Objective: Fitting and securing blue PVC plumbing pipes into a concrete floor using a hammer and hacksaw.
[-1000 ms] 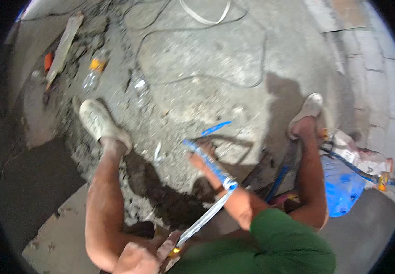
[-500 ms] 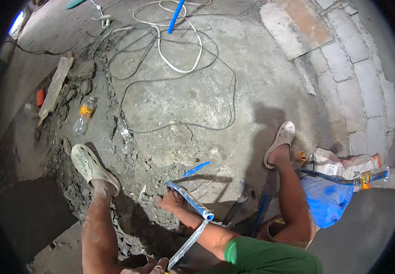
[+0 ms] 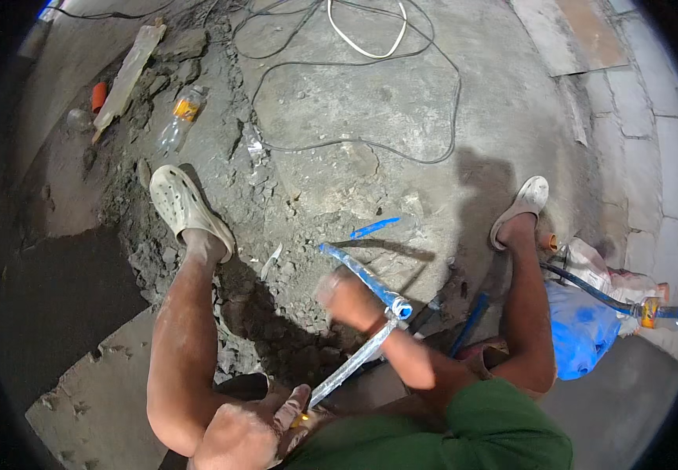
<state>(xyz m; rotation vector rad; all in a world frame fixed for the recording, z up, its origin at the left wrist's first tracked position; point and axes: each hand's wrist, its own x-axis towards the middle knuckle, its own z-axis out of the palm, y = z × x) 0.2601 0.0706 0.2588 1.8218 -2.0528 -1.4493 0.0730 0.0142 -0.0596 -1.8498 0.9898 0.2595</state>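
My left hand is closed at the bottom on a long silvery bar-like tool, with a small yellow part at the grip. The tool's far end meets a short blue pipe, smeared silvery-white, lying diagonally above my right forearm. My right hand is just below and left of the pipe, blurred; whether it holds anything is unclear. A narrow blue piece lies on the broken concrete beyond the pipe.
Black cable and white cord loop across the floor ahead. A plastic bottle, orange cylinder and board lie upper left. A blue sack and capped hose are right, near blockwork. My feet are spread on either side.
My right hand has shifted slightly down, away from the pipe's far end. The left hand keeps its grip on the tool. The camera view tilted forward and back.
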